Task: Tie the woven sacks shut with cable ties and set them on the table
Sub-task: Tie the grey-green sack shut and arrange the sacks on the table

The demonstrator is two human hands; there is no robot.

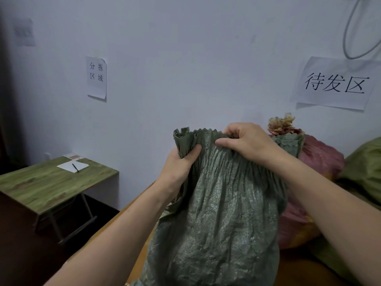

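Centre frame, our left hand (pixel 181 162) and right hand (pixel 247 141) pinch pleats into the mouth of the grey sack (pixel 218 207); no cable tie on it yet.

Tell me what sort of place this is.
Probably a sorting and dispatch room. One wall sign reads "sorting area", a second sign "awaiting dispatch"; filled sacks lie piled below the second, and the left hand and right hand grip the gathered mouth of a grey-green sack.

Grey-green woven plastic sack (pixel 222 203), upright, crinkled, mouth gathered into pleats. Behind, right: pink woven sack (pixel 321 159), frayed top bunched; olive-green woven sack (pixel 365 162) beside it.
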